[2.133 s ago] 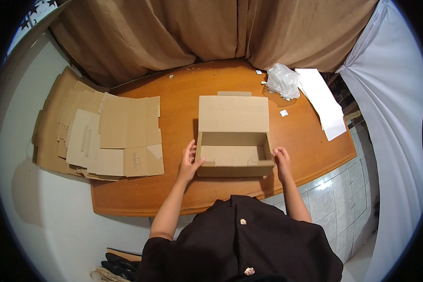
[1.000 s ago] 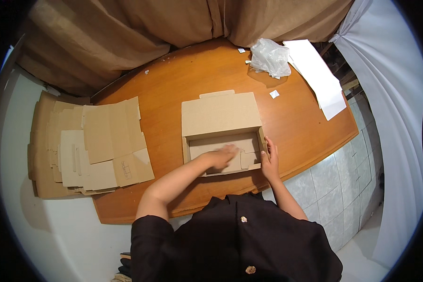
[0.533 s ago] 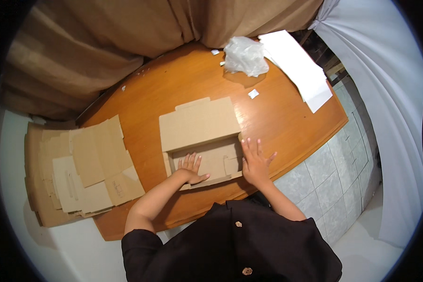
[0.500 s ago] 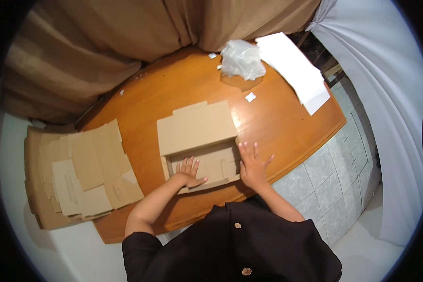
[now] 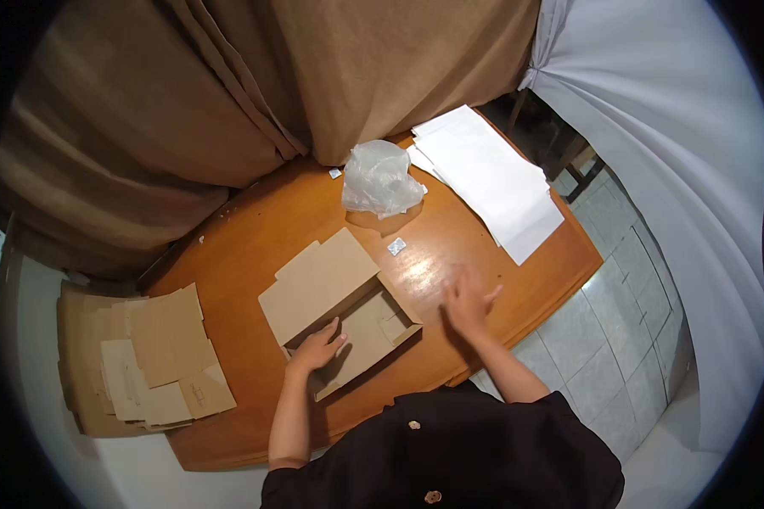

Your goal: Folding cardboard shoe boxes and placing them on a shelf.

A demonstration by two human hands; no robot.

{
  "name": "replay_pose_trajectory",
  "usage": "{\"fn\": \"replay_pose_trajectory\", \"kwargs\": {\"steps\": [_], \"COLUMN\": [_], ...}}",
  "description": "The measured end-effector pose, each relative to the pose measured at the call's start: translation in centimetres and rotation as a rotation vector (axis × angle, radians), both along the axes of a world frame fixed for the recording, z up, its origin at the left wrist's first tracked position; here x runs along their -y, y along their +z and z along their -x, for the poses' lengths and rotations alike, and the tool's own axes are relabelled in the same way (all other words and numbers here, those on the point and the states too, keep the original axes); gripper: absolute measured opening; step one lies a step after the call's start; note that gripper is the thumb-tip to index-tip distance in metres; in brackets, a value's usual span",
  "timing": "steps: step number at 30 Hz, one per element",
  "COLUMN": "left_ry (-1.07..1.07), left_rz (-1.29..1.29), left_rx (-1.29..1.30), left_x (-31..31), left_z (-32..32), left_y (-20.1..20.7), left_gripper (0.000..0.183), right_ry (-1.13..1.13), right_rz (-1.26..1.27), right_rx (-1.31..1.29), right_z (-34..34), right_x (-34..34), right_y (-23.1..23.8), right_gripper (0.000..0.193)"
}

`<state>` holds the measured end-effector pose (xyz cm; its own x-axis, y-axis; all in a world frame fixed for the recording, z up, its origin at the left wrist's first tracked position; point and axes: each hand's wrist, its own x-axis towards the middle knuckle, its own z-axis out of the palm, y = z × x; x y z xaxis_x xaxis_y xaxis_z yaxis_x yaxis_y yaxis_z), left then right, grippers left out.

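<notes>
A brown cardboard box (image 5: pixel 380 321) lies on the table with its lid flap (image 5: pixel 321 276) folded back, away from me. It sits at a slant, and its shallow inside is visible. My left hand (image 5: pixel 317 348) grips the box's left end, the fingers reaching in over the wall and the thumb near them; part of the grip is hidden. To the right of the box, apart from it, my right hand (image 5: pixel 465 305) is over the table. Its fingers are spread and blurred by motion, with nothing seen in them.
Flat cardboard pieces (image 5: pixel 165 348) are stacked at the left. A crumpled clear plastic bag (image 5: pixel 380 180) and a small white packet (image 5: pixel 396 247) lie beyond the box on the wooden table (image 5: pixel 246 237). White sheets (image 5: pixel 492 178) are piled at the far right, near the table edge. Brown curtains (image 5: pixel 212 93) hang behind.
The box has turned counter-clockwise. My left hand has gone from inside it to its left end; my right hand has left its right side and moved off to the right. The view has shifted.
</notes>
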<state>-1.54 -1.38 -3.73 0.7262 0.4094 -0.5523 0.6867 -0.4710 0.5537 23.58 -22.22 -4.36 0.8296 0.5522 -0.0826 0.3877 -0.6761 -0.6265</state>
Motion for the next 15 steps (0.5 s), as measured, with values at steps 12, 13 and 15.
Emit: {"fn": "replay_pose_trajectory", "kwargs": {"steps": [12, 13, 15], "left_ry": [0.619, 0.521, 0.308], "left_rz": [-0.468, -0.45, -0.423], "left_rx": [0.633, 0.686, 0.736], "left_x": [8.3, 8.8, 10.4], "left_z": [-7.1, -8.4, -11.6], "left_y": [7.8, 7.7, 7.5], "left_gripper": [0.025, 0.024, 0.023], "right_ry": [0.027, 0.091, 0.169], "right_rz": [0.388, 0.346, 0.34], "right_rx": [0.048, 0.019, 0.006], "right_z": [-8.7, -8.0, -6.7], "right_x": [8.9, 10.0, 12.1], "right_y": [-1.7, -1.8, -1.4], "right_gripper": [0.069, 0.073, 0.079]}}
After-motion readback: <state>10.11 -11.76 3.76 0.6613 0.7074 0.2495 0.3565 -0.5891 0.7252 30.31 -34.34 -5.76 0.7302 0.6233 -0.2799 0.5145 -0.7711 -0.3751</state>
